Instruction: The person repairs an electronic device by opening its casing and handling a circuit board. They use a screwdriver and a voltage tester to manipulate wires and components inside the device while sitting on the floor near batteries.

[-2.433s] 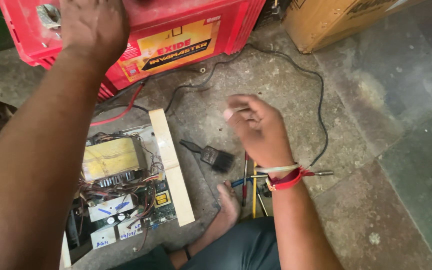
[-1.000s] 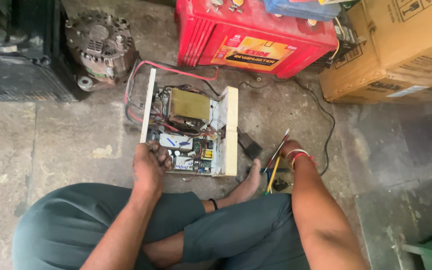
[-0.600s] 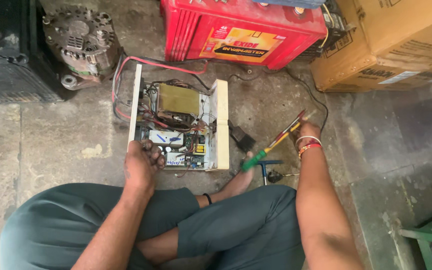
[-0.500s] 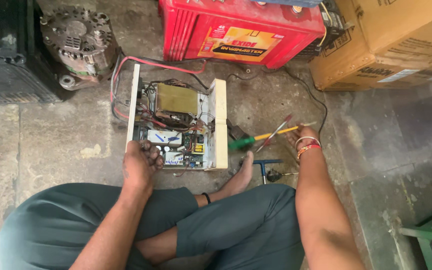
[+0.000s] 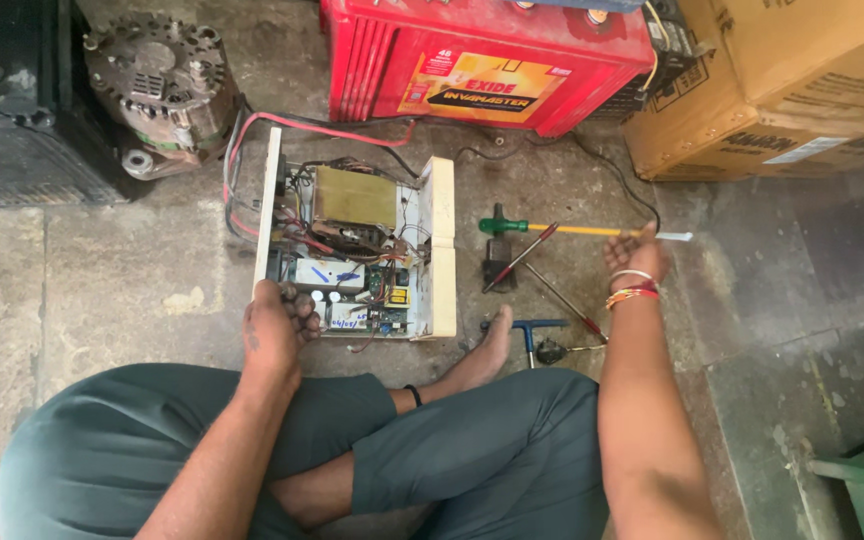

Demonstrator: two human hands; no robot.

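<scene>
I sit cross-legged on a concrete floor. My left hand (image 5: 274,325) grips the near left corner of an open white inverter chassis (image 5: 441,250), which shows a yellow transformer (image 5: 354,197) and circuit boards. My right hand (image 5: 634,256), with bangles at the wrist, is closed on the yellow shaft of a green-handled screwdriver (image 5: 552,229). The screwdriver lies level just above the floor, to the right of the chassis, with its handle pointing at the chassis.
A red battery (image 5: 482,60) stands behind the chassis, joined to it by red and black wires. An alternator (image 5: 157,90) and a black crate (image 5: 12,110) are at the far left, cardboard boxes (image 5: 782,90) at the far right. Thin red probes (image 5: 542,275), a black adapter (image 5: 498,268) and a blue T-handle tool (image 5: 527,330) lie by my foot.
My right hand lifted the screwdriver off the floor and turned it from a slant to level, green handle toward the chassis. My left hand stays on the chassis corner.
</scene>
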